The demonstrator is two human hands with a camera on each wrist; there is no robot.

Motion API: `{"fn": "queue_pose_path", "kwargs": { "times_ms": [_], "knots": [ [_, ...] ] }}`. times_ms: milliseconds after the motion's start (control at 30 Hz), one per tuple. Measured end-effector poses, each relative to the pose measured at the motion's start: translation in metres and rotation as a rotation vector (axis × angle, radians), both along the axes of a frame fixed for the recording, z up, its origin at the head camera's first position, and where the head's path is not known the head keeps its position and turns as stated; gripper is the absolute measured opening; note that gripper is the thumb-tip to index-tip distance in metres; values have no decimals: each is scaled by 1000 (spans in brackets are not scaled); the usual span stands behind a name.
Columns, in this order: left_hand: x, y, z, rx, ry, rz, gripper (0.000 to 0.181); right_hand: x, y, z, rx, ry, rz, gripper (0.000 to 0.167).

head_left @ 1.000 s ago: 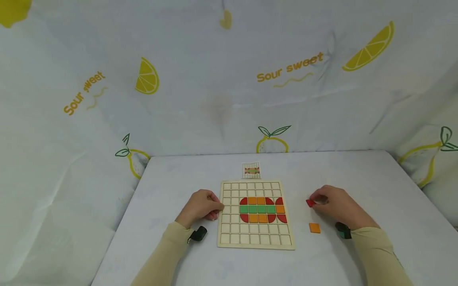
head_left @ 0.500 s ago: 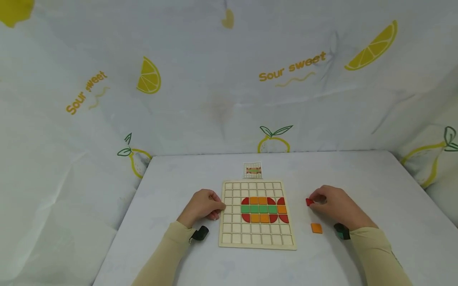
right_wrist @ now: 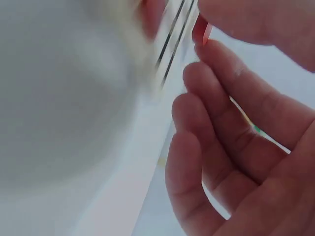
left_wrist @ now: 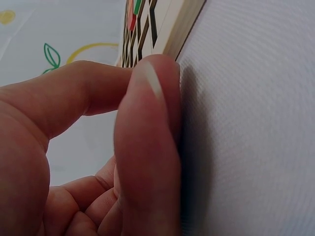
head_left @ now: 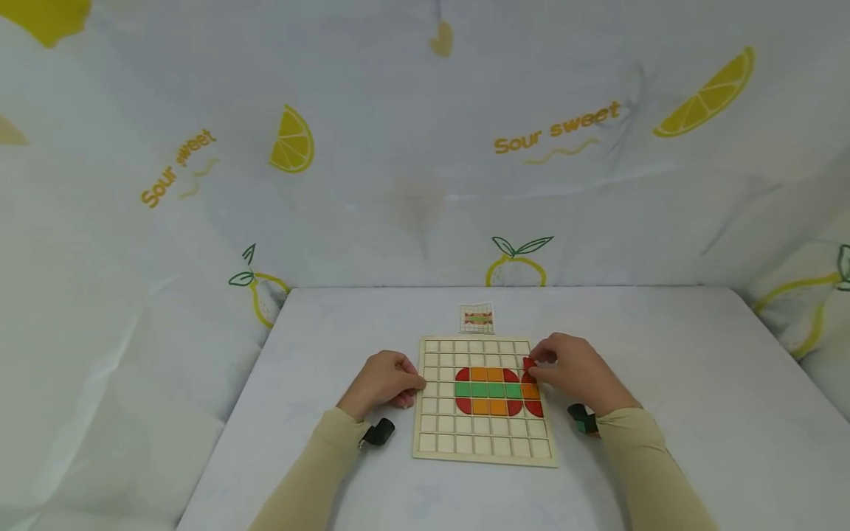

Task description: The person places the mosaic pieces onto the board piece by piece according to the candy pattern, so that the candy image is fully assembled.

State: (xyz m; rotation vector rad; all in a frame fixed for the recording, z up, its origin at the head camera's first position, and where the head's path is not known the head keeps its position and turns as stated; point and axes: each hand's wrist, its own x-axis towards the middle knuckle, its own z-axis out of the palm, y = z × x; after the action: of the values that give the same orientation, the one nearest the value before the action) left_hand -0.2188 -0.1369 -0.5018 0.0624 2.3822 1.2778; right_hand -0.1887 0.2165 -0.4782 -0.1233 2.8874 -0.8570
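Note:
The square-gridded wooden board (head_left: 482, 445) lies flat on the table and bears red rounded, orange square and green square tiles. At its left edge my left hand (head_left: 384, 380) pinches the rim between thumb and index finger, as the left wrist view also shows. Over the board's right edge, my right hand (head_left: 576, 372) pinches a small red tile (right_wrist: 199, 30) between thumb and index finger. That tile is just above or at the upper red tile of the right column; whether it touches the board I cannot tell. The right fingertips partly hide that column.
A small pattern card (head_left: 477, 318) lies behind the board, showing a similar coloured figure on a grid. Beside the right wrist, a black wrist camera (head_left: 579, 414) mostly covers an orange patch. A white cloth printed with lemons (head_left: 425, 147) hangs behind the table.
My right hand has moved left with the red tile, from the table beside the board to the board's right edge. The left hand keeps its hold on the board.

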Motion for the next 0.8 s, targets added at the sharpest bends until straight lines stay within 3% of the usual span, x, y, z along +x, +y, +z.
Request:
{"fn": "queue_pose_path", "kwargs": {
  "times_ms": [300,567,800],
  "knots": [
    [-2,0,-1,10,-4,18,21,-18,-68,-3,-19,53,76,15],
    [-1,0,1,14,17,6,19,-20,-109,-6,10,102,106,13],
    [0,0,2,9,31,8,18,-19,-127,-10,27,121,105,14]
  ]
}}
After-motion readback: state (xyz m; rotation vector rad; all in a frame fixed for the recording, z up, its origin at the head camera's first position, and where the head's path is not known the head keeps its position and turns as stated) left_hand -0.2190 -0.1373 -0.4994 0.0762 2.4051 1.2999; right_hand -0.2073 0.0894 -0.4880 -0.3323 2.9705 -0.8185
